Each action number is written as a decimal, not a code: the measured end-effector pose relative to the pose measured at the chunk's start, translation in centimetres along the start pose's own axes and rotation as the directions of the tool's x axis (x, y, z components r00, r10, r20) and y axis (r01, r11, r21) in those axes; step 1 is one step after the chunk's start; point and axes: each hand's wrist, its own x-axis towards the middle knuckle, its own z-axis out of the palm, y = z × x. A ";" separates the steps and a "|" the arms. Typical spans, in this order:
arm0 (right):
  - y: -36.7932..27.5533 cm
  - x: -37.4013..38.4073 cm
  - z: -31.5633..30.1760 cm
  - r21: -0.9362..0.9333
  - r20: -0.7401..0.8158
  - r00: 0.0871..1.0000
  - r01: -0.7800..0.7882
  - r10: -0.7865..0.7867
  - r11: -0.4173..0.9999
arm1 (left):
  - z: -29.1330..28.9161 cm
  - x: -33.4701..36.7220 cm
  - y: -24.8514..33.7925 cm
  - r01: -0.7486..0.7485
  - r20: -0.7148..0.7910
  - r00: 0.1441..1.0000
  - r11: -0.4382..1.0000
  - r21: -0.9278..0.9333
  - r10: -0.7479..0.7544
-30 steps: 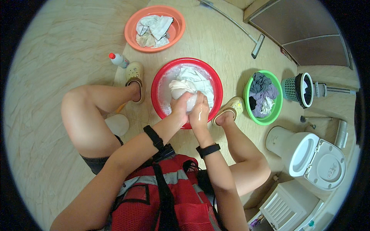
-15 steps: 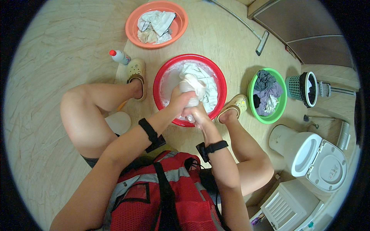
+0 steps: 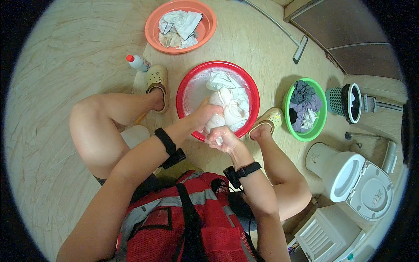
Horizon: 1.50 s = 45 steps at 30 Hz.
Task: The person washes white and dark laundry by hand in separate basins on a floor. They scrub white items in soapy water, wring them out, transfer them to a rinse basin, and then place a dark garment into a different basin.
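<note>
White bunched cloth, left grip and right grip clenched around it, round basin

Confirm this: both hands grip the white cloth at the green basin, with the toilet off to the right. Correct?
Wrong basin: the head view shows the left hand and right hand gripping the white cloth at the red basin, not the green one. The toilet is off to the right.

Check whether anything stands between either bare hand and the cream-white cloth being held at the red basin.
Nothing visible does: the left hand and the right hand both grip the cream-white cloth directly, at the red basin.
</note>
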 end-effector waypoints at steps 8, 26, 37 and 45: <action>-0.8 -1.4 2.9 -0.353 -0.197 0.882 0.344 -0.429 0.870 | -1.5 0.0 0.4 -0.009 0.017 1.000 0.984 0.178 0.006; -5.6 -0.7 4.6 -0.659 -0.066 0.470 0.642 -0.880 0.392 | 1.8 -2.0 3.5 0.411 0.194 0.856 0.858 0.309 -0.480; -7.9 -5.2 6.1 -0.790 0.331 0.769 0.543 -0.548 0.284 | 1.8 -1.8 4.2 0.265 0.231 0.882 0.838 0.477 -0.411; -8.0 -4.9 6.6 -0.834 0.451 0.816 0.240 -0.361 -0.497 | 2.9 -0.7 5.5 0.526 -0.067 0.732 0.500 0.688 -0.678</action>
